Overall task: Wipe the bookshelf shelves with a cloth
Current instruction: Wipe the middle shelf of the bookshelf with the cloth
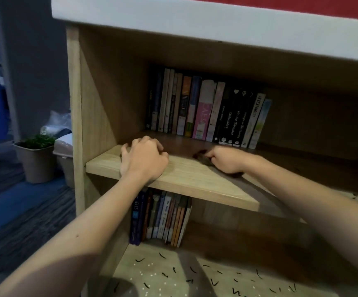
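A light wooden bookshelf (75, 103) fills the view. Its middle shelf board (186, 179) carries a row of upright books (205, 108) at the back. My right hand (227, 159) grips a small dark brown cloth (203, 158) and holds it down on the board, in front of the books. My left hand (143, 158) rests on the left part of the same board with its fingers curled, holding nothing. The cloth is mostly hidden under my right hand.
A second row of books (161, 217) stands on the lower shelf, whose patterned bottom (173, 275) shows below. Left of the bookshelf, on the carpet, stand a potted plant (35, 159) and a lidded bin (64, 153). A white top (195, 24) caps the bookshelf.
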A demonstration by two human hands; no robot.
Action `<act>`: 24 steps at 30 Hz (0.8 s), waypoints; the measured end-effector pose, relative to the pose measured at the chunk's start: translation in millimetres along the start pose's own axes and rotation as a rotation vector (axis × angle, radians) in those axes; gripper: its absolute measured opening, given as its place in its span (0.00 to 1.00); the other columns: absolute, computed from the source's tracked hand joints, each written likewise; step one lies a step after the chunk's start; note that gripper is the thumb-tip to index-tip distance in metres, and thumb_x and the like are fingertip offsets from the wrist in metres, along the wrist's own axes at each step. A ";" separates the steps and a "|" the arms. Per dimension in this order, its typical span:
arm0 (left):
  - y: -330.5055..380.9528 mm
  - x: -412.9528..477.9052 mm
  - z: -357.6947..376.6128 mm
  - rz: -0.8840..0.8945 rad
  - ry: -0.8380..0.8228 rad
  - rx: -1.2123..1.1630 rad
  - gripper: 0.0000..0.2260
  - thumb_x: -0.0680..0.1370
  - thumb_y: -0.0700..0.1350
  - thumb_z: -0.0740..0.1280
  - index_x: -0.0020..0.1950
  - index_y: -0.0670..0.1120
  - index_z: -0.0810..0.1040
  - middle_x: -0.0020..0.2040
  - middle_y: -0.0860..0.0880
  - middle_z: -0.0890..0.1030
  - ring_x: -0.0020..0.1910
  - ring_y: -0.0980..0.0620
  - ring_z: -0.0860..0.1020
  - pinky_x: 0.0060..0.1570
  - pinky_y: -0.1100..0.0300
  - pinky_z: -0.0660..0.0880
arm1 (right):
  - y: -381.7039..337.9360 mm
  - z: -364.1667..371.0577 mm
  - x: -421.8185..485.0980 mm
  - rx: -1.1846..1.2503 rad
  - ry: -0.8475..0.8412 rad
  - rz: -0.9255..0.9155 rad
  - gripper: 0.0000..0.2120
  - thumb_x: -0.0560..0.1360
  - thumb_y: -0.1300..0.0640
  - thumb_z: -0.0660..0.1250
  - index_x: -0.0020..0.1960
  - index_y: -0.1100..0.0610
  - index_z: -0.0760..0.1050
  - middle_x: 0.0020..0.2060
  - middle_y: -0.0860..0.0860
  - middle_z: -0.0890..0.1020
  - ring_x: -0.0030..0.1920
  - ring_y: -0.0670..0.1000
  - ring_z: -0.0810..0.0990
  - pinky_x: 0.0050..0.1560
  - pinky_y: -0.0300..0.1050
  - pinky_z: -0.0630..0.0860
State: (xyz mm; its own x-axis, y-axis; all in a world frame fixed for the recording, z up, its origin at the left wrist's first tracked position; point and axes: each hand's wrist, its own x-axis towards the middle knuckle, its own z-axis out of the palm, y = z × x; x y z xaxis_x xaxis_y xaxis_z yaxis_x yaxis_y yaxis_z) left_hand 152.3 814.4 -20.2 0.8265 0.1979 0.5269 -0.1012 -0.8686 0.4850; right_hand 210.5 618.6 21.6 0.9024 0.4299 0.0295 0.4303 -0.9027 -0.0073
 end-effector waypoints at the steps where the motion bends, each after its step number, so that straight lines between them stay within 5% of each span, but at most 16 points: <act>1: -1.1 1.0 -0.3 -0.011 0.001 0.000 0.11 0.77 0.49 0.61 0.57 0.52 0.77 0.62 0.51 0.74 0.64 0.50 0.68 0.70 0.45 0.53 | 4.5 -2.4 21.4 -0.030 -0.035 0.067 0.17 0.80 0.62 0.51 0.61 0.58 0.75 0.53 0.54 0.78 0.45 0.52 0.76 0.44 0.44 0.73; 5: -0.3 2.8 0.6 -0.028 -0.027 -0.009 0.12 0.78 0.50 0.61 0.59 0.51 0.76 0.63 0.51 0.73 0.64 0.49 0.68 0.70 0.45 0.55 | -0.4 -7.3 80.1 -0.016 -0.056 0.168 0.19 0.81 0.53 0.51 0.67 0.61 0.68 0.64 0.58 0.73 0.55 0.55 0.75 0.51 0.43 0.70; 9: -2.3 2.7 -0.4 -0.016 0.002 -0.046 0.12 0.78 0.49 0.61 0.60 0.50 0.76 0.63 0.52 0.73 0.64 0.50 0.69 0.71 0.46 0.54 | -28.3 -4.2 98.7 0.045 -0.043 0.026 0.20 0.81 0.50 0.52 0.70 0.57 0.67 0.69 0.56 0.69 0.64 0.56 0.71 0.56 0.42 0.67; 13: -2.9 0.8 -0.6 0.002 0.019 -0.052 0.12 0.77 0.49 0.61 0.60 0.51 0.75 0.63 0.52 0.73 0.65 0.51 0.68 0.71 0.46 0.53 | -17.4 -2.0 67.3 0.124 -0.094 -0.206 0.20 0.79 0.64 0.53 0.68 0.52 0.70 0.68 0.51 0.70 0.66 0.51 0.69 0.65 0.41 0.63; 15: -2.9 1.7 0.2 0.002 0.027 -0.054 0.12 0.77 0.49 0.61 0.59 0.51 0.75 0.63 0.52 0.73 0.65 0.51 0.68 0.71 0.47 0.53 | 7.6 -4.1 59.0 0.096 -0.093 -0.148 0.23 0.78 0.66 0.52 0.69 0.50 0.69 0.69 0.50 0.69 0.67 0.51 0.68 0.69 0.43 0.62; 19: -3.5 2.1 0.9 -0.002 0.017 -0.077 0.12 0.77 0.49 0.62 0.60 0.51 0.75 0.62 0.52 0.74 0.63 0.51 0.70 0.71 0.46 0.56 | 19.3 -9.4 80.9 0.006 -0.112 0.077 0.21 0.79 0.62 0.52 0.68 0.50 0.69 0.66 0.55 0.72 0.58 0.54 0.74 0.55 0.44 0.71; 24: -1.8 0.9 -0.4 0.003 0.031 -0.112 0.11 0.78 0.48 0.62 0.59 0.51 0.76 0.61 0.52 0.75 0.62 0.51 0.71 0.70 0.46 0.56 | -37.2 -0.2 79.9 0.067 -0.049 -0.107 0.20 0.80 0.60 0.52 0.69 0.47 0.69 0.67 0.51 0.71 0.61 0.54 0.73 0.56 0.41 0.69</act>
State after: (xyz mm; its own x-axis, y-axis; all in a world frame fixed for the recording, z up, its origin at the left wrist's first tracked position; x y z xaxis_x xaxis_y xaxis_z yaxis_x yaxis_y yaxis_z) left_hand 153.0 816.4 -20.3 0.8090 0.2107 0.5487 -0.1661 -0.8135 0.5573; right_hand 266.7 686.5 24.4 0.8507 0.5255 -0.0148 0.5232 -0.8490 -0.0740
